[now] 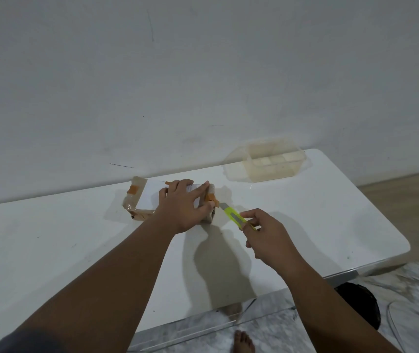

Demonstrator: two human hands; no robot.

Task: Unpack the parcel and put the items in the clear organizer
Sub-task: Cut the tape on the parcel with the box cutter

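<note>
The parcel is a small brown packet wrapped in plastic, with a white label and orange tape, lying on the white table. My left hand presses flat on its right half, fingers spread. My right hand grips a yellow utility knife, whose blade tip touches the parcel's right end by the orange tape. The clear organizer stands at the table's far right, with pale blocks visible inside.
The organizer's clear lid leans against its left side. A grey wall runs behind the table. A black round object and a cable lie on the marble floor at the right. A bare foot shows below the table edge.
</note>
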